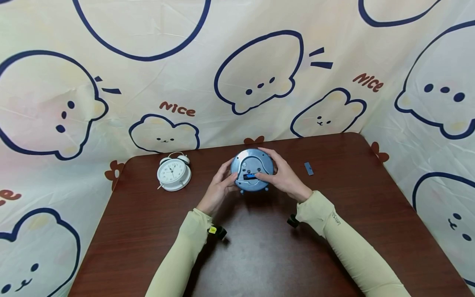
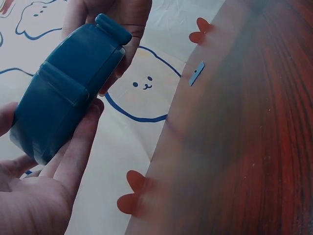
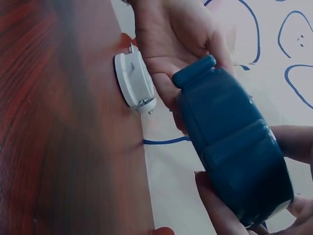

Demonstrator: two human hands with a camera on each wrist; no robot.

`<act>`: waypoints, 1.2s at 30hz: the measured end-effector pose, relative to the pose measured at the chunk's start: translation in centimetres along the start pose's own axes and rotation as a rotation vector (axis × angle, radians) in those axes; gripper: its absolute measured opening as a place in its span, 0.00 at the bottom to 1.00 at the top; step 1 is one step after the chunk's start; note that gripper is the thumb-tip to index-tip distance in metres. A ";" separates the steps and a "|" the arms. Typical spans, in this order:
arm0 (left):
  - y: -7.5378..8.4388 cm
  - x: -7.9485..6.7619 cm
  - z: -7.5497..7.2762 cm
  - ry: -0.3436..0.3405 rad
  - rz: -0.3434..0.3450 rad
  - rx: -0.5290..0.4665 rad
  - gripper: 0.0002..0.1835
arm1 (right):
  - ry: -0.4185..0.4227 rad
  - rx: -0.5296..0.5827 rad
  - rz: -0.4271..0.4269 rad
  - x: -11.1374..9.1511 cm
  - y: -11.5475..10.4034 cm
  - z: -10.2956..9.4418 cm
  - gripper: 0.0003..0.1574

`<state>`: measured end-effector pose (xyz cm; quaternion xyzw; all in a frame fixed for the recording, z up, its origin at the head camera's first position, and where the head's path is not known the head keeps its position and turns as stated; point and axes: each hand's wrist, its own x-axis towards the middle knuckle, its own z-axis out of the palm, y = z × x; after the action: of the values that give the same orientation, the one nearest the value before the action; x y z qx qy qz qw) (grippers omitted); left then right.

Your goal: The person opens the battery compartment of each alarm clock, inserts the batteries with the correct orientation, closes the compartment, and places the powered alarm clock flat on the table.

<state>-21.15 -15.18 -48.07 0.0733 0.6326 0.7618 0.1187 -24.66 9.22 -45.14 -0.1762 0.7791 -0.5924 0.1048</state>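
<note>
A round blue alarm clock (image 1: pixel 254 161) is held up above the table, its back turned toward me. My left hand (image 1: pixel 218 189) grips its left side, thumb at the edge of the back. On the other side my right hand (image 1: pixel 285 176) holds the rim, its thumb at the uncovered battery slot. In that slot lies a blue battery (image 1: pixel 250 176), its right end under the thumb. Both wrist views show the clock's smooth blue side (image 2: pixel 63 93) between the two hands. The small blue battery cover (image 1: pixel 309 168) lies on the table to the right of my right hand.
A white twin-bell alarm clock (image 1: pixel 172 171) stands at the back left of the brown table (image 1: pixel 252 255). Behind the table's far edge hangs a pale cloth (image 1: pixel 237 123) with cartoon drawings, which also runs along both sides.
</note>
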 end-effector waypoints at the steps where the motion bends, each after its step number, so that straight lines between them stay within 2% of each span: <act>1: 0.0 0.0 0.0 0.000 -0.002 0.001 0.28 | -0.002 0.007 -0.001 0.0 0.0 0.0 0.50; 11: 0.0 0.0 0.1 -0.004 -0.009 0.020 0.28 | -0.013 0.058 0.037 0.0 -0.1 -0.1 0.48; 21: -0.4 0.1 0.4 0.000 0.002 0.068 0.28 | 0.003 0.049 0.080 -0.1 0.0 -0.3 0.49; 29: -0.3 0.2 1.3 -0.011 0.003 0.076 0.28 | 0.091 -0.034 0.104 0.0 0.1 0.3 0.53; 36: -0.3 0.0 1.6 0.000 -0.008 0.100 0.27 | 0.102 -0.091 0.127 0.3 0.1 0.5 0.54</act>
<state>-20.73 -13.64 -48.06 0.0766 0.6702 0.7288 0.1177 -24.73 8.67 -45.38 -0.1007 0.8192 -0.5568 0.0940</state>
